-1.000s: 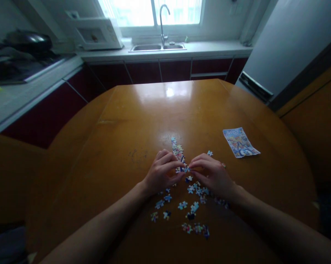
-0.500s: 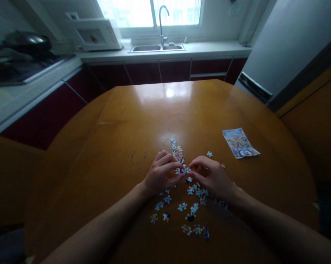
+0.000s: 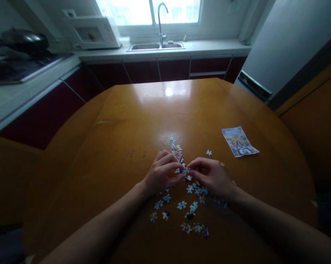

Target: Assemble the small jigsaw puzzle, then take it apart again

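Observation:
A narrow strip of joined jigsaw pieces (image 3: pixel 177 149) runs away from me along the wooden table (image 3: pixel 143 121). At its near end my left hand (image 3: pixel 164 170) has thumb and fingertips closed around the edge of the strip. My right hand (image 3: pixel 210 174) pinches a small light-blue puzzle piece (image 3: pixel 186 170) against that same end, its fingertips almost meeting those of the left. Part of the piece is hidden by the fingers. Just below the hands lies a dark-blue and white piece (image 3: pixel 187 178).
Loose puzzle pieces (image 3: pixel 182 205) are scattered nearer to me, with a group of them (image 3: pixel 197 190) by my right wrist. One single piece (image 3: pixel 209 152) lies beyond the right hand. A creased picture sheet (image 3: pixel 240 142) rests at the right. Behind stand a sink (image 3: pixel 146 46) and a counter.
My right hand's thumb and fingers have drawn closer together on the piece and shifted slightly left. The left hand stays nearly in place. The whole view has moved a little.

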Tool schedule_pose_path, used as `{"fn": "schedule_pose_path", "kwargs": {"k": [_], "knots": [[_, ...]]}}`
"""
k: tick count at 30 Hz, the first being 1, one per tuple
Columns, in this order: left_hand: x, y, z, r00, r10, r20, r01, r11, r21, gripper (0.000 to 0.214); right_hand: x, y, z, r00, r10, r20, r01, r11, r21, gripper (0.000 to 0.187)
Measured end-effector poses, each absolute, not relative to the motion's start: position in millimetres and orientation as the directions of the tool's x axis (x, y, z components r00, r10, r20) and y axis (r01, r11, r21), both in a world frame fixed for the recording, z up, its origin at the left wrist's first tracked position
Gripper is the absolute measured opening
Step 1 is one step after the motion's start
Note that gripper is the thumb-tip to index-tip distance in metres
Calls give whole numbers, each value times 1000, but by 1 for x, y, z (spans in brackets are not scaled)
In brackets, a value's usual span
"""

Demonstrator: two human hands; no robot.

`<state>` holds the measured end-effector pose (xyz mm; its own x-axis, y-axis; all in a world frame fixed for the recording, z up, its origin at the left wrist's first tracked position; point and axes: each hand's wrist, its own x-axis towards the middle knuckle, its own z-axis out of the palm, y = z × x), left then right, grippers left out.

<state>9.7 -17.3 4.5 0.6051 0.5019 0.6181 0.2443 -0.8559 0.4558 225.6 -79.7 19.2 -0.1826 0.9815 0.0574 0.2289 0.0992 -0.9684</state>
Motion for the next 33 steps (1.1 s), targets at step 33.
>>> {"fn": "schedule_pose_path", "kwargs": {"k": [33], "knots": [[8,-11,11,550,635,542,238,-742,627,20,321,-29,4,-4,989,145,594,119,-796,16]]}}
